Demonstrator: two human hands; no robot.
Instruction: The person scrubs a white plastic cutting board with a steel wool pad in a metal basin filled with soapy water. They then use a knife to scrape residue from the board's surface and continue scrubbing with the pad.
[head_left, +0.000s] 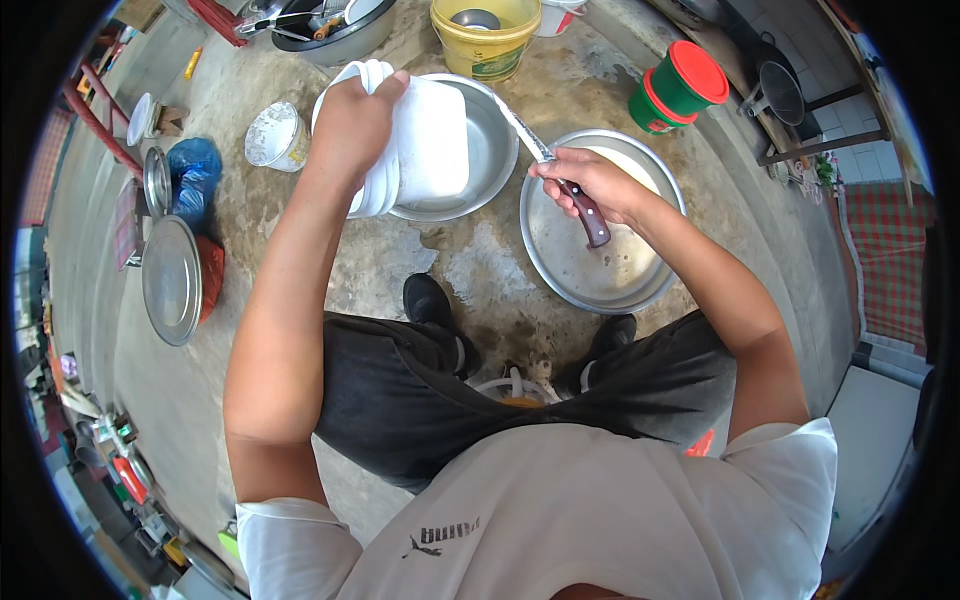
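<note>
My left hand (356, 124) grips the rims of a stack of white plastic containers (431, 139), tipped on its side over a metal basin (491, 150). In my right hand (592, 184) is a knife (587, 214) with a dark riveted handle. Its blade points up and to the left, and white matter clings to it. Below the right hand sits a second metal basin (585, 270) holding a pale, cloudy liquid with a few bubbles. The stack hides part of the first basin, and its bottom is only partly visible.
A yellow bucket (484, 56) with a bowl in it stands beyond the basins. Green tubs with red lids (686, 82) are stacked at the right. To the left are a smeared white tub (276, 139), a round metal lid (172, 281) and a blue plastic bag (193, 180).
</note>
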